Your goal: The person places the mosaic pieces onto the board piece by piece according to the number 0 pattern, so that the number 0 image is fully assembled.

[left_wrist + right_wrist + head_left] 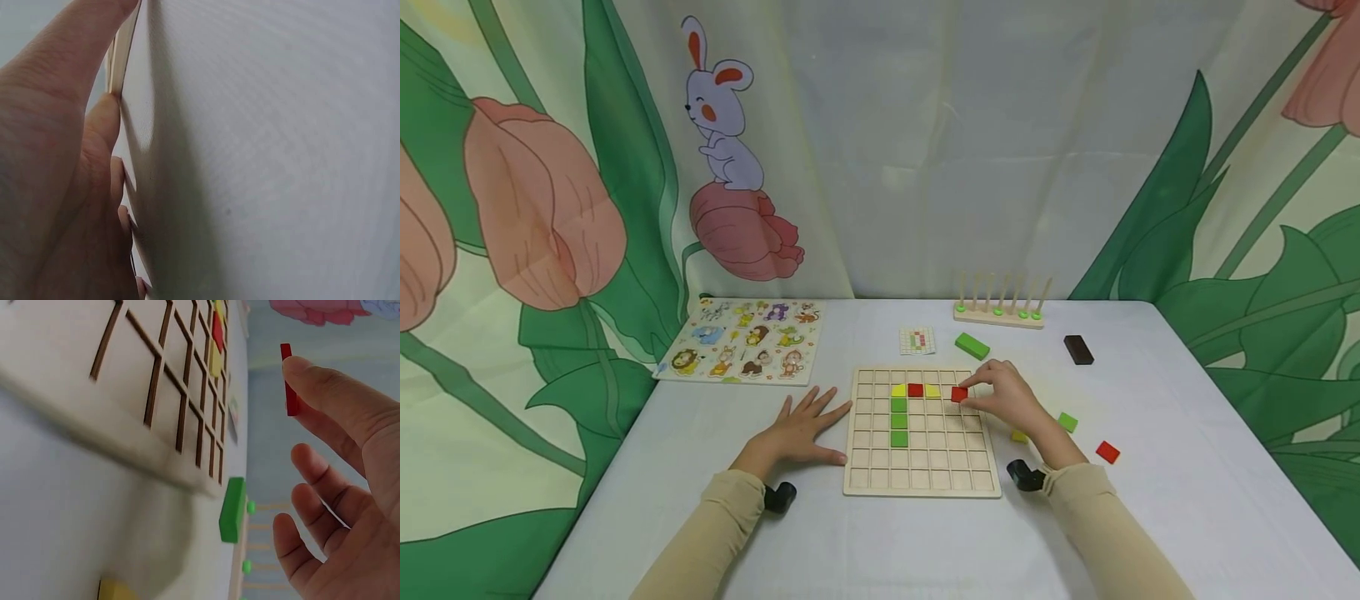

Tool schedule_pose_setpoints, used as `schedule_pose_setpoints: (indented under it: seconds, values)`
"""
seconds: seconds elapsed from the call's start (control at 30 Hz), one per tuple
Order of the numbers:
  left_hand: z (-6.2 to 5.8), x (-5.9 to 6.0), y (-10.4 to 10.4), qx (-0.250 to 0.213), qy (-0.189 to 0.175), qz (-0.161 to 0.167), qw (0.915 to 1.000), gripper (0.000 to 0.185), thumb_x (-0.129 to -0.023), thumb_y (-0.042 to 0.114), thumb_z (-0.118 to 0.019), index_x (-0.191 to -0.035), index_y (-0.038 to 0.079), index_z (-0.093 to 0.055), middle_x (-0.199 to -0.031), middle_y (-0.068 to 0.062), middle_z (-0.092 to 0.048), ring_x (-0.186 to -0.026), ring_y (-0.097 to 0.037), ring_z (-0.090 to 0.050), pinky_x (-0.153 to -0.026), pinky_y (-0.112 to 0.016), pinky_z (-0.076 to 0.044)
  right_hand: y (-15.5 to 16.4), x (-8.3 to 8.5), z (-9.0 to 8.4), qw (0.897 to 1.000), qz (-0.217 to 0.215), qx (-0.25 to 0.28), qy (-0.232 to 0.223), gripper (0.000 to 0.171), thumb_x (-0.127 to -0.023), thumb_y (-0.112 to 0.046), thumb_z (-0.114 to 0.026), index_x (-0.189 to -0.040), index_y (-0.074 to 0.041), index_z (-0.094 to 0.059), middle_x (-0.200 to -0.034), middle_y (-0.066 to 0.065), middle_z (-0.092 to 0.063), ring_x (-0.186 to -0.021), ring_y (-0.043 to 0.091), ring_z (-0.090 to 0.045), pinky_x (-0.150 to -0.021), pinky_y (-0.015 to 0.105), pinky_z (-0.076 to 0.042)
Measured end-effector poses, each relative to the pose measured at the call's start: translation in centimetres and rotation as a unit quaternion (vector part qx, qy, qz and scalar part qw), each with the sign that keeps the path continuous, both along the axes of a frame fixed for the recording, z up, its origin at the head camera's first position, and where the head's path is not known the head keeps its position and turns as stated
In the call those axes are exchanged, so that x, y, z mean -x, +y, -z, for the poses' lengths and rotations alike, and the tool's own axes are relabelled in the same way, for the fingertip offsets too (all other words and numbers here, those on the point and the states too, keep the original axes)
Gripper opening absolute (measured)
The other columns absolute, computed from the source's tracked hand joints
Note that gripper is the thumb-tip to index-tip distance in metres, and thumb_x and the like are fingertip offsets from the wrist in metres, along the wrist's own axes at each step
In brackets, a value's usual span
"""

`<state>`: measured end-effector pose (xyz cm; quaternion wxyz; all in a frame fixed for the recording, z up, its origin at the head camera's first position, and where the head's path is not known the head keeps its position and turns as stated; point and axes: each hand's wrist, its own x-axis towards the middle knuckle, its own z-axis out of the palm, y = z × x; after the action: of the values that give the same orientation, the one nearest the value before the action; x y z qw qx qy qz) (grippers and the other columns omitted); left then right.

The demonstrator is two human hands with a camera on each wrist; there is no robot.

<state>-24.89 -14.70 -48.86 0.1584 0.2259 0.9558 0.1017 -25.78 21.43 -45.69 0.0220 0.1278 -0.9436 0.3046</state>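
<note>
R hand (1009, 398): thumb + finger pinch red tile (959, 394) | tile R of frame ctr, looks raised off board (934, 439); R-wrist view: edge-on, long edge near vert | yellow tile (932, 391) to its L, gap btwn | R hand nearer; L hand (799, 432) fingers spread, by board's L edge

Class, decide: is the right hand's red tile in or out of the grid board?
Out: the right hand pinches the red tile, which the right wrist view shows raised off the grid board.

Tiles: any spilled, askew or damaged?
No damage shows. Three lie loose right of the board: a yellow tile, plus a green tile and a red tile turned at angles, unlike the placed tiles, which look straight.
</note>
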Motion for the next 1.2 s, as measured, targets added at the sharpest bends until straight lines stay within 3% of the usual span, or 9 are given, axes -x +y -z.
schedule_pose_setpoints:
  seconds: [0.53,0.63,0.83,1.2]
  values:
    - [0.3,0.2,-0.2,0.005,-0.006,0.004,1.0,0.094,-0.072,0.072,-0.061,-0.149,0.037,-0.021,-0.161,0.0,-0.007,-0.149,-0.032,0.0,-0.114,-0.066,-0.001,-2.7,2.2,1.8,0.998,-0.049,-0.003,-0.027,0.026,-0.074,-0.025,-0.08,-0.096,-0.012,-0.076,-0.096,0.007,-0.063,-0.092,0.022,-0.049,-0.075,0.031,-0.042]
    - [0.3,0.2,-0.2,0.005,-0.005,0.003,1.0,0.094,-0.072,0.072,-0.061,-0.149,0.037,-0.021,-0.161,-0.001,-0.007,-0.149,-0.032,0.0,-0.114,-0.066,-0.002,-2.8,2.4,2.2,0.998,-0.048,-0.004,-0.039,0.024,-0.075,-0.024,-0.08,-0.096,-0.012,-0.076,-0.095,0.006,-0.062,-0.09,0.02,-0.047,-0.072,0.029,-0.04]
    - [0.2,0.1,-0.2,0.006,-0.003,0.004,1.0,0.094,-0.072,0.072,-0.06,-0.149,0.036,-0.022,-0.161,-0.001,-0.008,-0.149,-0.033,-0.001,-0.114,-0.066,-0.002,-3.1,2.5,2.7,0.998,-0.047,-0.009,-0.042,0.025,-0.074,-0.026,-0.08,-0.096,-0.015,-0.076,-0.092,0.001,-0.06,-0.089,0.017,-0.047,-0.078,0.031,-0.04]
    - [0.5,0.3,-0.3,0.003,0.005,0.009,0.9999,0.094,-0.072,0.074,-0.059,-0.149,0.038,-0.02,-0.161,0.0,-0.008,-0.149,-0.033,0.0,-0.113,-0.066,-0.002,-3.2,2.5,2.8,0.998,-0.055,-0.007,-0.042,0.024,-0.074,-0.026,-0.08,-0.095,-0.015,-0.076,-0.092,0.002,-0.059,-0.084,0.016,-0.043,-0.068,0.026,-0.035]
